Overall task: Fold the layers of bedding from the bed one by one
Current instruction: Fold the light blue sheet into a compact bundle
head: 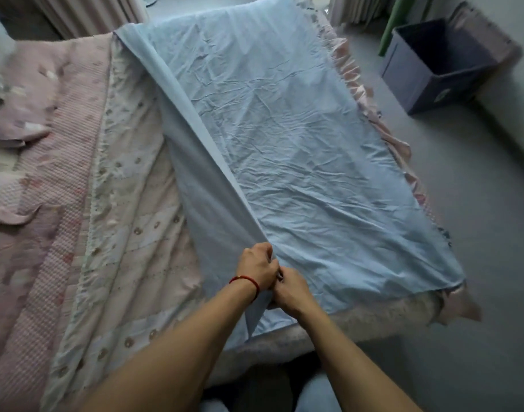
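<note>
— Item: writing, labels, brands, numbers. Anything legible?
— None. No word or figure can be read anywhere in the view.
— The storage box (433, 66) on the floor past the far right corner of the bed?
— One small pale mark on its near side, low down; too blurred to tell whether it is a label, a logo or lettering.
— The bedding?
— Blue sheet (299, 144): plain, no tag showing. Quilt (130, 203) along the left side of the bed: small repeated printed motifs only, no letters among them.
— Entry closed: no readable text.
</note>
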`<move>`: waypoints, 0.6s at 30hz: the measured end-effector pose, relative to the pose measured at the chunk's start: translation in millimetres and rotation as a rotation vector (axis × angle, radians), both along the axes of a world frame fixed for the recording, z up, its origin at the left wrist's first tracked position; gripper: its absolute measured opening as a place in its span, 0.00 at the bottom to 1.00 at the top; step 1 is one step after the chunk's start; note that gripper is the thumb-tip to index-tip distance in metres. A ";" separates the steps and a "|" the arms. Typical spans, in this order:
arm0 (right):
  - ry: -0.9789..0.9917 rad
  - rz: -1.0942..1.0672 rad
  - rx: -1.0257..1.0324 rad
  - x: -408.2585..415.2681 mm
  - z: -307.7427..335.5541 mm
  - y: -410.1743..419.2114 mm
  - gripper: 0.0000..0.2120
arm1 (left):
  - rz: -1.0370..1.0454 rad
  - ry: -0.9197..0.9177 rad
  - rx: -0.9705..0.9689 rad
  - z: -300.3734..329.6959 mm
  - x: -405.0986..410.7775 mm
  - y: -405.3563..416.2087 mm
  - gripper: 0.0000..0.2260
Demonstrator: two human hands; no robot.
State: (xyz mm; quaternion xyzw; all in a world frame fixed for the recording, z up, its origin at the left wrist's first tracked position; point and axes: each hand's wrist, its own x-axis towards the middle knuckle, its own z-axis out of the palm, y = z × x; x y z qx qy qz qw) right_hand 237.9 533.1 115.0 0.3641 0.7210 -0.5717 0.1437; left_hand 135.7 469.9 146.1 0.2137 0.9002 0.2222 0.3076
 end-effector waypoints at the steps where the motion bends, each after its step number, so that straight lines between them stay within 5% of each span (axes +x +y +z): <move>1: -0.006 -0.016 -0.014 8.4 1.7 21.3 0.10 | -0.017 0.006 -0.018 0.3 8.2 23.2 0.14; 7: -0.140 0.053 0.120 50.1 -5.6 132.0 0.11 | -0.079 -0.109 -0.076 -7.8 34.9 120.6 0.02; 12: -0.299 0.021 0.241 73.5 -51.2 191.8 0.12 | -0.118 -0.382 -0.132 -26.0 66.9 140.3 0.24; 18: -0.529 0.158 0.239 99.5 -88.9 209.6 0.12 | -0.042 -0.386 -0.150 -25.8 78.7 110.2 0.21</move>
